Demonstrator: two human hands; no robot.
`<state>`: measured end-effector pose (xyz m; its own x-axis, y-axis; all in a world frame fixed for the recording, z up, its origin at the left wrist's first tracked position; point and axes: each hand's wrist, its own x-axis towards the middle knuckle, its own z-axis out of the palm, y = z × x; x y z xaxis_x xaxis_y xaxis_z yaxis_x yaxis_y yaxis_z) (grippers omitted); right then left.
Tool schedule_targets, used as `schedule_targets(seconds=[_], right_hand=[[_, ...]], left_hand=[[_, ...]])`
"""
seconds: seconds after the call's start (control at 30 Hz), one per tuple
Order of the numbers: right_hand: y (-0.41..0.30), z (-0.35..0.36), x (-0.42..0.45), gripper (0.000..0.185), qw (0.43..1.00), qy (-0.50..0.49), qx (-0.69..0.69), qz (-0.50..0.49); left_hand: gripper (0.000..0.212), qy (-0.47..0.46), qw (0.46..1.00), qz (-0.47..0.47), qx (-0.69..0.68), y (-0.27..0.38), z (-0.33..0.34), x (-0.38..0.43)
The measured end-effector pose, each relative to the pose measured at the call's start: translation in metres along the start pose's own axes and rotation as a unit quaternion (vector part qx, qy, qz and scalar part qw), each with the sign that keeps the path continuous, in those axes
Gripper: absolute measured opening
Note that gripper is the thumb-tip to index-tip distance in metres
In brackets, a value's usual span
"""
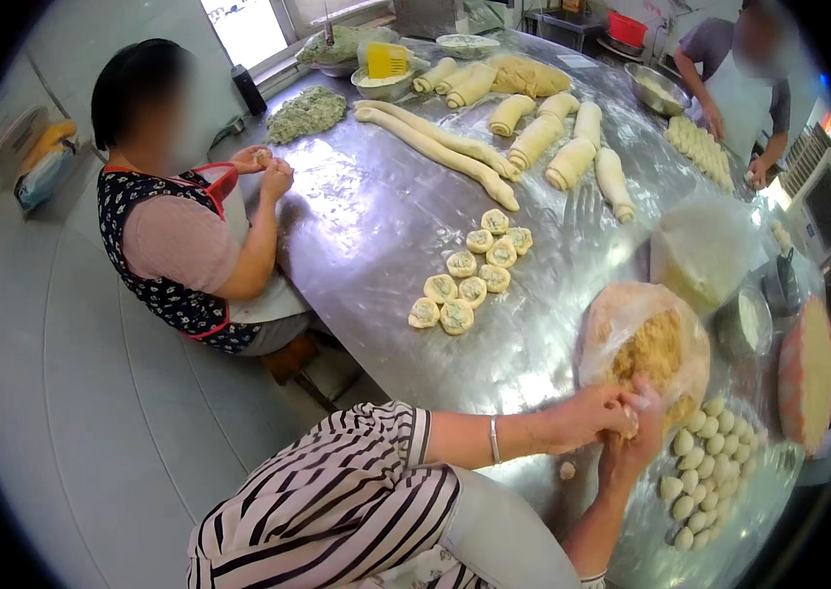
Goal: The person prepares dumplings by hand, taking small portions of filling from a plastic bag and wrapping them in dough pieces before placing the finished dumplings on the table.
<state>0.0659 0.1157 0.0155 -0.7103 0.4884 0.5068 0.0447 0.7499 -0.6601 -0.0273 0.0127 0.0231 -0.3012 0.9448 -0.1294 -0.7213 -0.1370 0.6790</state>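
My left hand (603,418) and my right hand (640,427) meet over the near edge of a plastic-lined bowl of crumbly yellow-brown filling (647,350). The fingers of my left hand close on a small pale piece of dough (630,423); my right hand cups it from the other side, its fingers partly blurred. Just below, a small dough lump (568,470) lies on the metal table. Right of my hands, many round dough balls (706,467) sit in a cluster. Farther left on the table are several open-topped dough pieces with green filling (473,291).
Across the metal table (386,243) lie two long dough ropes (445,151), thick dough rolls (537,140) and a green filling mound (306,114). A plastic bag (706,250) and a metal bowl (745,322) stand at right. One co-worker (180,243) sits at left; another (735,88) works far right.
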Motion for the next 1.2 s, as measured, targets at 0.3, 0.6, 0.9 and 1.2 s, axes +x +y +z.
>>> schedule_targets(seconds=[0.3, 0.6, 0.9, 1.2], right_hand=[[-0.019, 0.005, 0.002, 0.043, 0.994, 0.068, 0.065, 0.062], [-0.009, -0.008, 0.007, 0.047, 0.996, -0.035, -0.054, -0.054], [0.000, -0.006, 0.002, 0.027, 0.997, -0.022, -0.045, -0.061], [0.022, -0.003, -0.007, 0.022, 0.999, -0.009, 0.049, -0.016]], left_hand=[[0.039, -0.011, 1.000, 0.002, -0.026, -0.010, -0.006, 0.006], [0.018, 0.008, 0.995, 0.063, 0.076, -0.014, -0.007, 0.009], [0.026, 0.014, 0.998, 0.064, 0.010, -0.015, 0.001, 0.007], [0.019, -0.006, 0.999, 0.040, -0.032, -0.023, -0.003, 0.011]])
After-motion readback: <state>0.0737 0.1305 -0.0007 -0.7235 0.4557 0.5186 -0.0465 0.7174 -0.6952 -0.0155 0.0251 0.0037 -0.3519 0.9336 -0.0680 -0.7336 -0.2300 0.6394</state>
